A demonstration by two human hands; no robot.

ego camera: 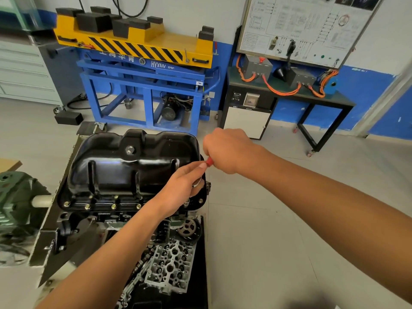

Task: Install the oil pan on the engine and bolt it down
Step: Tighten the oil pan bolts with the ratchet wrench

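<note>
Four brass-coloured bolts stand in the near flange of the glossy black stamped-steel oil pan; a fifth shows at the right corner. The pan is down on the dark cast engine block, sump upward, flange flush as far as you can see.

Judged: placement done, bolting under way at the right-hand edge. The far flange is hidden behind the pan, so the count left is unknown.

Your right grip is clamped around a red-handled tool, with only the handle tip showing. Your left grip is curled round a bright metal part at the flange, seemingly that tool's head; the fastener under it is hidden.

Textures: pan smooth, enamelled, ribbed with pressed channels, silver drain plug on top. Bolts dull yellow, flanged heads. Block rough-cast, matte.
</note>
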